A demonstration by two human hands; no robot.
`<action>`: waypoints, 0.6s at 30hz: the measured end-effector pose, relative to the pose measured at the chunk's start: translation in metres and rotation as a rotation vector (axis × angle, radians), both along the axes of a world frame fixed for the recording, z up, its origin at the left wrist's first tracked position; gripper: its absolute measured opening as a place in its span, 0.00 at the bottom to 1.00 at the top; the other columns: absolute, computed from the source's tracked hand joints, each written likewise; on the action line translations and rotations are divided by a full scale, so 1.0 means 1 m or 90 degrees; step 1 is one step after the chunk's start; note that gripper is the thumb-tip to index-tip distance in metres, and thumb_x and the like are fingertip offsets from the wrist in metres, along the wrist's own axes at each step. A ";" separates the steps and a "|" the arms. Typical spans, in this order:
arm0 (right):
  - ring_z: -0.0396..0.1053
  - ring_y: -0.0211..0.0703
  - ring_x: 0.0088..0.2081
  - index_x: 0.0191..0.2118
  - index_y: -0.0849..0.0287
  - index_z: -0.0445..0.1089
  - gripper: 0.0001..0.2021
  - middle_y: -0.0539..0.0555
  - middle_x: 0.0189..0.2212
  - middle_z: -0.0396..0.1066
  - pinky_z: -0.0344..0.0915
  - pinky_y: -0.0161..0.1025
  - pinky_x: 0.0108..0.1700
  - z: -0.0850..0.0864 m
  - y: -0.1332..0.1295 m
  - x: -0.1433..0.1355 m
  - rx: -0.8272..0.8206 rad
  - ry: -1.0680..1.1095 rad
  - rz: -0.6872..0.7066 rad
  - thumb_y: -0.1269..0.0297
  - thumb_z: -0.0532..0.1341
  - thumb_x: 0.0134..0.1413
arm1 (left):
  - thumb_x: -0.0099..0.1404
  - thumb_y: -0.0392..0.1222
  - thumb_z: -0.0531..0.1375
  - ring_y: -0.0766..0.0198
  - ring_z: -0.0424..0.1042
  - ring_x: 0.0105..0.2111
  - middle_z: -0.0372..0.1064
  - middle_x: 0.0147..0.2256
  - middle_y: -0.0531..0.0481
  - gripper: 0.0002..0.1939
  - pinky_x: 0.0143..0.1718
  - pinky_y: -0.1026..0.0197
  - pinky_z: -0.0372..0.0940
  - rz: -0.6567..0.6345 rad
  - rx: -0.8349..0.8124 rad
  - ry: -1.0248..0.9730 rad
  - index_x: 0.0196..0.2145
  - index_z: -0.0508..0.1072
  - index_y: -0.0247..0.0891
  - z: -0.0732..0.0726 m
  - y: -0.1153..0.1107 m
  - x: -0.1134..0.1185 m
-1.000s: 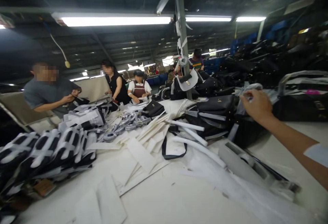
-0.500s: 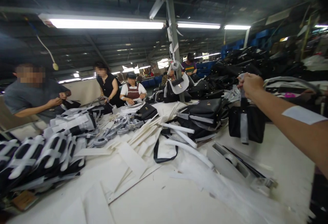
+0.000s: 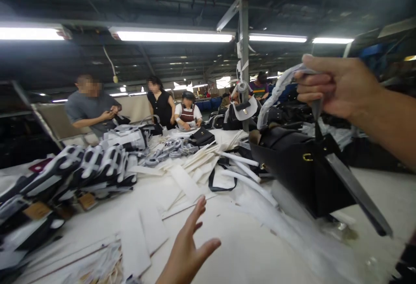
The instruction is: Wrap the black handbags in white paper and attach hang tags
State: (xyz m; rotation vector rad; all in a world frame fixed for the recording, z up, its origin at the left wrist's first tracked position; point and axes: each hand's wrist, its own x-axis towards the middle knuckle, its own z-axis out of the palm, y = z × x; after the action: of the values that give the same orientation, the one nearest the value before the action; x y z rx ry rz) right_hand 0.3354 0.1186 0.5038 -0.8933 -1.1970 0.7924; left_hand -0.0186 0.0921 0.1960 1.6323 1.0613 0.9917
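Observation:
My right hand (image 3: 328,84) is closed around the wrapped handle of a black handbag (image 3: 302,167), holding it up at the right. The handle (image 3: 279,89) is covered in clear and white wrapping, and a strap with grey wrap dangles from the bag's side. A small gold ring shows on that side. My left hand (image 3: 191,245) reaches up from the bottom edge over the white table (image 3: 247,249), fingers and thumb apart, holding nothing. White foam strips (image 3: 191,180) lie ahead of it, beside a thin black strap loop (image 3: 223,187).
Wrapped black bags (image 3: 100,162) are stacked along the left. Coiled wrapped straps (image 3: 172,148) lie mid-table. Clear plastic (image 3: 302,232) spreads below the held bag. A metal post (image 3: 243,45) carries a hanging grey-and-black bag (image 3: 243,109). Several people work across the table.
The right hand has brought the bag nearer, so it looks much larger and turned. My left hand has come into view at the bottom. The camera view has shifted left.

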 end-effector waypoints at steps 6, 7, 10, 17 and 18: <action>0.43 0.23 0.10 0.24 0.57 0.60 0.15 0.40 0.12 0.47 0.43 0.21 0.12 -0.059 -0.034 -0.070 -0.175 0.186 0.119 0.70 0.57 0.65 | 0.50 0.57 0.74 0.46 0.43 0.71 0.46 0.71 0.42 0.61 0.69 0.49 0.47 0.043 0.035 -0.127 0.71 0.44 0.50 0.009 0.004 -0.062; 0.43 0.25 0.09 0.23 0.55 0.58 0.15 0.40 0.12 0.46 0.46 0.23 0.09 -0.072 -0.038 -0.080 -0.216 0.226 0.137 0.72 0.59 0.61 | 0.49 0.61 0.73 0.46 0.41 0.71 0.45 0.71 0.41 0.63 0.69 0.48 0.44 0.023 0.029 -0.127 0.72 0.42 0.48 0.012 -0.004 -0.077; 0.44 0.29 0.07 0.25 0.52 0.56 0.15 0.39 0.11 0.42 0.54 0.27 0.05 -0.108 -0.041 -0.111 -0.301 0.326 0.225 0.74 0.64 0.51 | 0.45 0.72 0.69 0.44 0.42 0.71 0.45 0.71 0.38 0.70 0.70 0.45 0.37 -0.086 -0.030 -0.109 0.72 0.37 0.43 0.018 -0.040 -0.112; 0.49 0.26 0.10 0.31 0.57 0.64 0.13 0.38 0.13 0.48 0.58 0.20 0.11 -0.207 0.019 -0.176 -0.338 0.474 0.373 0.73 0.70 0.46 | 0.50 0.58 0.74 0.44 0.46 0.70 0.44 0.71 0.40 0.65 0.68 0.44 0.47 -0.084 -0.226 -0.053 0.72 0.36 0.47 -0.023 -0.113 -0.108; 0.49 0.26 0.11 0.30 0.56 0.64 0.13 0.39 0.13 0.48 0.59 0.20 0.12 -0.222 0.031 -0.179 -0.319 0.426 0.358 0.70 0.71 0.45 | 0.53 0.55 0.73 0.45 0.47 0.70 0.44 0.71 0.41 0.63 0.67 0.46 0.51 -0.062 -0.231 -0.067 0.72 0.37 0.47 -0.029 -0.117 -0.101</action>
State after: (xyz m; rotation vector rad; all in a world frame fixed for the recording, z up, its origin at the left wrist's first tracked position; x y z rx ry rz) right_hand 0.1566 0.1491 0.2819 -0.5900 -0.6440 1.7420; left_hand -0.1200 -0.0246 0.1668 1.3084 1.0133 0.7601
